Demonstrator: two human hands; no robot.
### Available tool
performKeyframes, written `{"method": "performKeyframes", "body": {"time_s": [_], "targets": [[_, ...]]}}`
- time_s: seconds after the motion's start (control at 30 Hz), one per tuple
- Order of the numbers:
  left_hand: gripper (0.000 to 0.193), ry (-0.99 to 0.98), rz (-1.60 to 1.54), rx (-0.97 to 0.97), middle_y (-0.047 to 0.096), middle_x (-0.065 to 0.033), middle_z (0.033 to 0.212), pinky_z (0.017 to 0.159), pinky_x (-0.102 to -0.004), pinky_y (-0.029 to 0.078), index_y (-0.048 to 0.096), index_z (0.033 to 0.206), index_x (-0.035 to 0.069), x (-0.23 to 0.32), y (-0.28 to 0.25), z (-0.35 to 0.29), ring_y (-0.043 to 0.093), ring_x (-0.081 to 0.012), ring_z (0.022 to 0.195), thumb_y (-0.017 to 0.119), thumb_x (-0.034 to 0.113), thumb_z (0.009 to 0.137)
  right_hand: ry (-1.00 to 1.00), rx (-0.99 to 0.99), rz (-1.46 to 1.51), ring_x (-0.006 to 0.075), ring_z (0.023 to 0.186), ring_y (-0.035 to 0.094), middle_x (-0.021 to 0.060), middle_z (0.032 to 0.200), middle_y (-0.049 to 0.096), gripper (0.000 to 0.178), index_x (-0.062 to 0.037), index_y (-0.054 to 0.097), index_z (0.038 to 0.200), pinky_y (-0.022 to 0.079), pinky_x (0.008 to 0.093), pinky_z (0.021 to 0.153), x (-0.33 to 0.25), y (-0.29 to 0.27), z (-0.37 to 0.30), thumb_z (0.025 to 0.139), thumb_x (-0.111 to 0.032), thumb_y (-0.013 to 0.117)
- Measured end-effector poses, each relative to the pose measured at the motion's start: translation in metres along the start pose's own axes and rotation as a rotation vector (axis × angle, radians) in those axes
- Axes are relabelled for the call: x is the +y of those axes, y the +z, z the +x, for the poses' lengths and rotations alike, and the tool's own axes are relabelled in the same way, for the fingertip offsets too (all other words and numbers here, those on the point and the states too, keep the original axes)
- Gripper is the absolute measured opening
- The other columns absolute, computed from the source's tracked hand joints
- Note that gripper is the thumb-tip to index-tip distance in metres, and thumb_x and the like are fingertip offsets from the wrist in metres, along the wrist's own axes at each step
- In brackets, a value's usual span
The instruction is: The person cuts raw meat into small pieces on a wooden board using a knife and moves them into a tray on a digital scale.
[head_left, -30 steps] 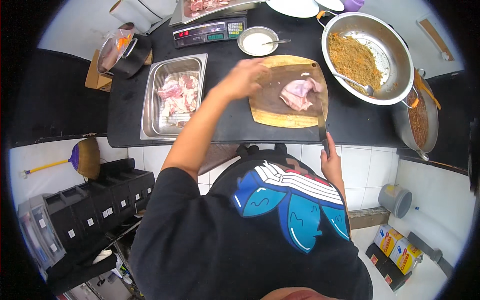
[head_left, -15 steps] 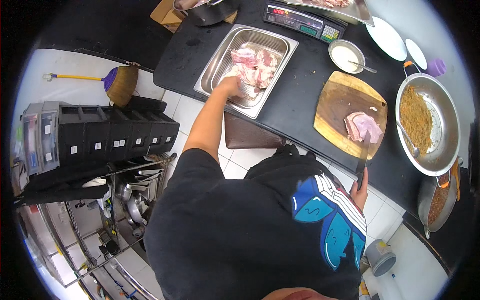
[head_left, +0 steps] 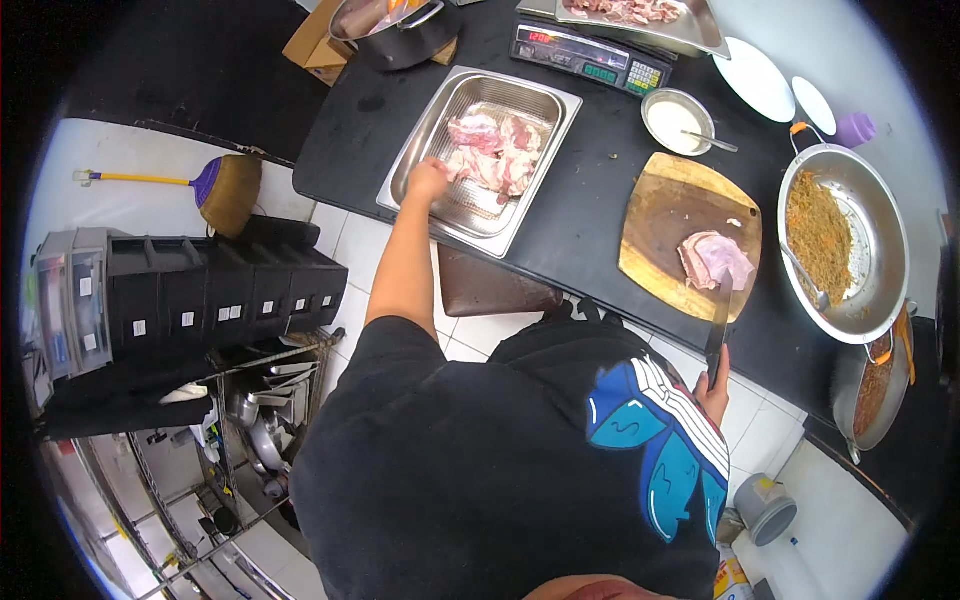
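My left hand (head_left: 428, 180) is at the near left side of a perforated steel tray (head_left: 548, 200), its fingers curled in at the edge of the raw meat pieces (head_left: 495, 155) lying there. The fingertips are partly hidden. At the table's near edge my right hand (head_left: 713, 396) is wrapped round the dark handle of a knife (head_left: 717, 340). The knife's blade points away from me, with its tip at a folded slice of raw meat (head_left: 718, 258) on the wooden cutting board (head_left: 655, 215).
Beyond the board stands a bowl of white stuff with a spoon (head_left: 678, 122). A digital scale (head_left: 590, 58) and a dark pot (head_left: 400, 40) are at the back. On the right are a big steel basin of shredded filling (head_left: 880, 220) and a pan (head_left: 870, 405).
My left hand has moved left across the tray, to the meat's outer edge. The whole view has shifted slightly. My right hand keeps the knife at the slice on the board.
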State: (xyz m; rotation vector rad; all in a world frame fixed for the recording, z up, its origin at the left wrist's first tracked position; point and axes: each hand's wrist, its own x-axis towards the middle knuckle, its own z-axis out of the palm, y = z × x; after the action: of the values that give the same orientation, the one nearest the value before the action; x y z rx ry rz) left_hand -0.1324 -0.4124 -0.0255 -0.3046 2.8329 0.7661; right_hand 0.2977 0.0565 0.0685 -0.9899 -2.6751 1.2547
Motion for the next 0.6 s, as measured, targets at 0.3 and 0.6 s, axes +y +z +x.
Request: {"method": "performKeyframes", "body": {"time_s": [0.3, 0.6], "targets": [[0.057, 0.073, 0.422, -0.141, 0.065, -0.0225, 0.111, 0.092, -0.0427, 0.048, 0.067, 0.104, -0.001, 0.048, -0.009, -0.014, 0.061, -0.0352, 0.11, 0.066, 0.05, 0.08, 0.111, -0.008, 0.021, 0.038, 0.102, 0.064, 0.0244, 0.122, 0.06, 0.064, -0.0243, 0.032, 0.146, 0.05, 0.0383, 0.078, 0.006, -0.002, -0.007, 0.09, 0.0, 0.047], [0.025, -0.098, -0.211, -0.448, 0.057, -0.0062, 0.066, 0.048, -0.0345, 0.04, 0.065, 0.08, 0.006, 0.03, -0.041, 0.013, 0.052, -0.018, 0.053, 0.055, 0.029, 0.083, 0.067, 0.027, 0.028, 0.0426, 0.107, 0.06, 0.0257, 0.119, 0.06, 0.064, -0.0246, 0.032, 0.147, 0.05, 0.0427, 0.081, -0.002, -0.008, -0.005, 0.09, -0.001, 0.047]]}}
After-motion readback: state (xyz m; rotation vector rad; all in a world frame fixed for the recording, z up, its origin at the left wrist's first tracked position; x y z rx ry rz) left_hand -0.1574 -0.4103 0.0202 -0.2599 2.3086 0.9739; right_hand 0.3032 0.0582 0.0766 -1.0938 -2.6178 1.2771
